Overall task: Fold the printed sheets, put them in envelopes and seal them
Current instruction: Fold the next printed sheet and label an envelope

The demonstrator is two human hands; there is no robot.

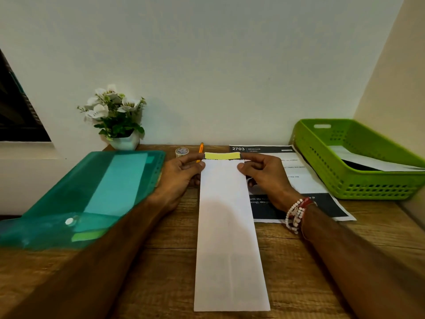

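– Where's the envelope (230, 226)?
– Lying lengthwise on the desk (161, 261) in front of me, with its yellow-stripped flap (222, 155) at the far end
– And your hands?
– My left hand (181, 173) pinches the far left corner between thumb and forefinger. My right hand (264, 174) pinches the far right corner, its other fingers curled, and it lies over a printed sheet (303, 180) beside the green basket (368, 187)

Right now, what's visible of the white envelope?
The white envelope is long, narrow, paper, lying lengthwise on the wooden desk, its near end toward the camera. A yellow strip runs across its far end. The left hand and right hand pinch the far corners. Its right edge overlaps a printed sheet.
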